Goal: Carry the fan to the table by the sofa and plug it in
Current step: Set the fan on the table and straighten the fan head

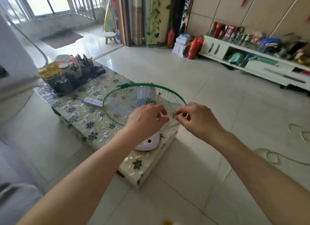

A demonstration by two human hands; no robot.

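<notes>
On the near end of the table (80,117) by the sofa (15,196) the fan (144,105) already stands, white base (147,141) just under your wrists. Your left hand (146,119) and right hand (199,120) are both pinched closed on the thin wire at the near rim of its cage; what else they pinch, can't tell. Cage probably bends easily, so shift the fan by its base. It looks light and top-heavy. Power strip (93,102) lies just beyond your left hand.

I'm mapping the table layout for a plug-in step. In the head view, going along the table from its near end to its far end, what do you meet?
Near to far: fan base → green-rimmed fan guard, with the left hand and right hand at its near rim → white power strip → cluster of jars and bottles.
</notes>
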